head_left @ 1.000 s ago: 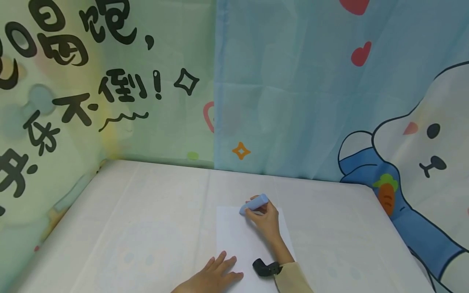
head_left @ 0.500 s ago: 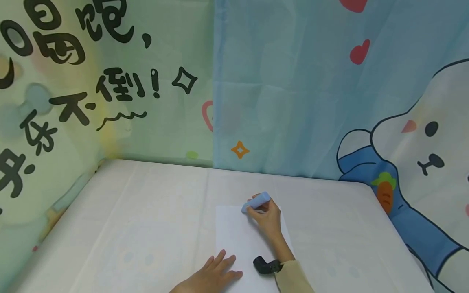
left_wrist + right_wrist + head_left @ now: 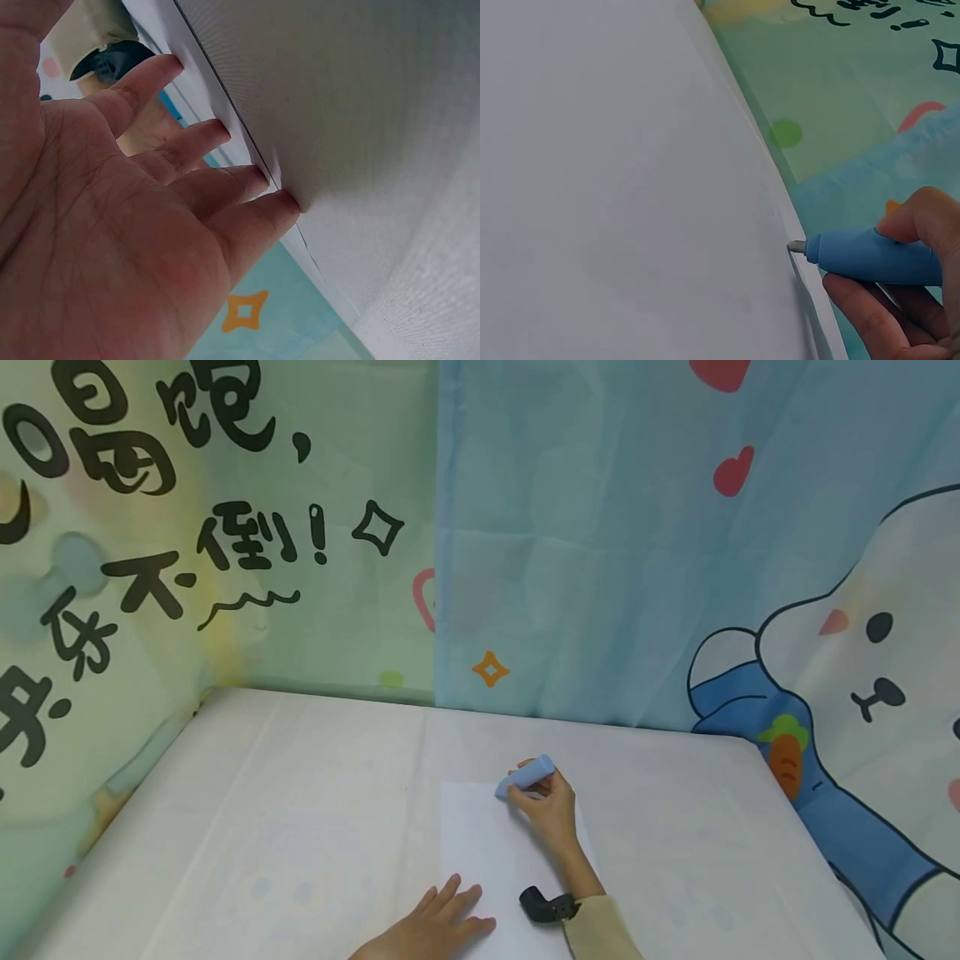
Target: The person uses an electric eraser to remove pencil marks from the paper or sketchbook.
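Observation:
A sheet of white paper point(image 3: 480, 835) lies on the white-covered table. My right hand point(image 3: 550, 810) is over its upper part, gripping a thick blue electric eraser point(image 3: 526, 776) between thumb and fingers. In the right wrist view, the eraser point(image 3: 870, 256) has a short pale tip at the white surface, and the thumb lies along the top of its barrel. My left hand point(image 3: 438, 922) rests with spread fingers at the lower left of the sheet. Its fingertips point(image 3: 289, 201) press down on the surface in the left wrist view. No marks show on the paper.
A black wrist-worn device point(image 3: 547, 907) sits on the right wrist, over the lower part of the sheet. The white-covered table point(image 3: 300, 777) runs back to printed curtains point(image 3: 570, 568), green on the left and blue on the right.
My right hand has shifted very slightly to the right with the electric eraser over the paper. The left hand stays in place; the head view drifts a little.

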Tool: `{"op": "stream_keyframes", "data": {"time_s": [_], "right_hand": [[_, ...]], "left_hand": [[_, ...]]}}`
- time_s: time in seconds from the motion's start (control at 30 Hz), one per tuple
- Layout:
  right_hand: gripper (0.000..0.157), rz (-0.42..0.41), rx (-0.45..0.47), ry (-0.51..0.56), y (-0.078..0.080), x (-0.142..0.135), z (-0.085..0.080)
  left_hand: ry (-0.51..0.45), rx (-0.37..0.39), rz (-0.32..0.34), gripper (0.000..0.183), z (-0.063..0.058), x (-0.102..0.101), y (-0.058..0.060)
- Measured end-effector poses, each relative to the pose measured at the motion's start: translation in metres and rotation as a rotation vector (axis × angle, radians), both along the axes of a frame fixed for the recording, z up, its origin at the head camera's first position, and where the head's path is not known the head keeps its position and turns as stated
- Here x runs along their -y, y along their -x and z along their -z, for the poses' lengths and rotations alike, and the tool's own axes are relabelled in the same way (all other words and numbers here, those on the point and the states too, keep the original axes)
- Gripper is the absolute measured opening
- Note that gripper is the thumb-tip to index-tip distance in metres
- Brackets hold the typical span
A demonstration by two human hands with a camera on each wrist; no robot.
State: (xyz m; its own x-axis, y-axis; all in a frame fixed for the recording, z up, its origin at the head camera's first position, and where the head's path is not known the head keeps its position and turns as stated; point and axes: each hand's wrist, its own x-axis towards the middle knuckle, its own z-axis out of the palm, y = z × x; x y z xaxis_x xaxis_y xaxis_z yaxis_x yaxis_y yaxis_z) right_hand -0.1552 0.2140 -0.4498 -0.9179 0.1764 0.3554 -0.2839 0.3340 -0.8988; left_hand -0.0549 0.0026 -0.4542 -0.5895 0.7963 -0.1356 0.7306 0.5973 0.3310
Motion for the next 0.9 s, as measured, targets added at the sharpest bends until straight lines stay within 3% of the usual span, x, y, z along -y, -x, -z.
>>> {"op": "stream_keyframes", "data": {"time_s": [0.3, 0.63, 0.9], "right_hand": [[0.029, 0.005, -0.035, -0.015, 0.001, -0.002, 0.002], [0.029, 0.050, -0.013, 0.006, 0.001, -0.011, 0.001], [0.028, 0.023, -0.004, -0.003, 0.001, -0.009, -0.001]], "left_hand": [[0.063, 0.117, -0.017, 0.059, 0.001, -0.002, 0.003], [0.069, 0.112, -0.015, 0.060, 0.000, -0.002, 0.002], [0.082, 0.122, -0.023, 0.060, 0.000, -0.003, 0.003]]}}
